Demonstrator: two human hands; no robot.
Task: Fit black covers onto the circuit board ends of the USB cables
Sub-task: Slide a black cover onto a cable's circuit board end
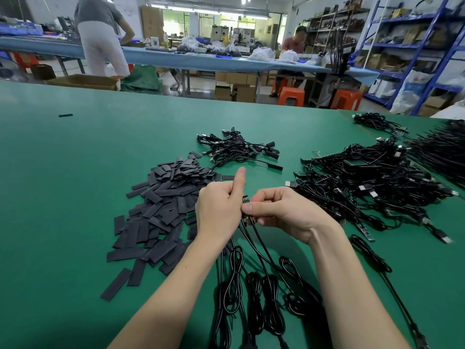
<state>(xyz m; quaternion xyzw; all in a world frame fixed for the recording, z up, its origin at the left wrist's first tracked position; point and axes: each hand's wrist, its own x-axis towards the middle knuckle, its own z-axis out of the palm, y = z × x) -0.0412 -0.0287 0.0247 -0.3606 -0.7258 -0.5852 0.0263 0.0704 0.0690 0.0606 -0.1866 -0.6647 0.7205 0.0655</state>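
Ok so from my end: both hands are up over the green table [63, 197], meeting right in the middle. My left hand [219, 207] is curled around a bunch of cable ends, thumb sticking straight up. My right hand [279, 210] is pinching the small circuit board [246, 199] between thumb and forefinger, and the board just pokes out between the two hands. Can't tell if a cover is on it yet, too small and mostly hidden by fingers.

The held USB cables [251, 285] hang down from the hands and lie in coiled bundles between my forearms. The pile of flat black covers [161, 210] sits just left of the left hand. Behind it is a small heap of cables with covers fitted [239, 147], and on the right a big tangle of uncovered cables [372, 180]. One loose cable with a bare board [366, 233] lies near my right wrist.
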